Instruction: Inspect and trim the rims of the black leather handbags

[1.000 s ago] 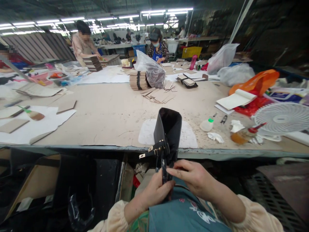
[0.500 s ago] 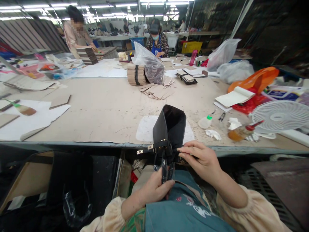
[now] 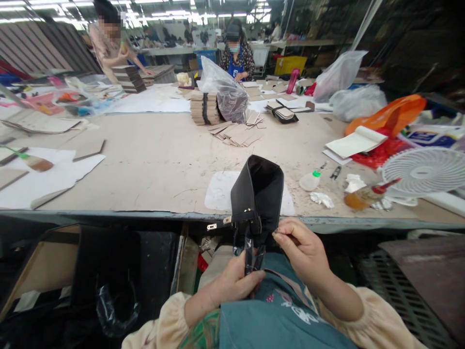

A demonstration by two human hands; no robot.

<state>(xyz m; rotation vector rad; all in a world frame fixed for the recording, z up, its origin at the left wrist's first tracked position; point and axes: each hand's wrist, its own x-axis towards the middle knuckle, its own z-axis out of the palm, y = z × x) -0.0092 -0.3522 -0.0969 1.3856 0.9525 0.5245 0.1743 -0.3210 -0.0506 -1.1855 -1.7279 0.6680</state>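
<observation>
A black handbag [image 3: 241, 194] leans on the near table edge, its open mouth facing up and toward me. My left hand [image 3: 236, 277] is closed around the bag's handle [image 3: 249, 253], which is wrapped in clear plastic. A strap with a gold-coloured metal clasp [image 3: 211, 226] sticks out to the left of the bag. Close by the bag's lower right edge, my right hand [image 3: 303, 246] is closed in a pinch, with thumb and forefinger together. A tiny dark bit shows at those fingertips, too small to name. White paper [image 3: 219, 190] lies beneath the bag.
To the right are a small green-capped bottle [image 3: 310, 181], thread snips [image 3: 335, 172], a red-tipped amber bottle [image 3: 363, 198] and a white fan [image 3: 423, 172]. Stacked boards [image 3: 204, 109] stand ahead. Another black bag [image 3: 105, 261] sits lower left. Two co-workers stand or sit across the table.
My right hand's fingers have curled into a tighter pinch and moved slightly right, off the bag's edge. The left hand keeps its hold. A co-worker at far left has raised one hand.
</observation>
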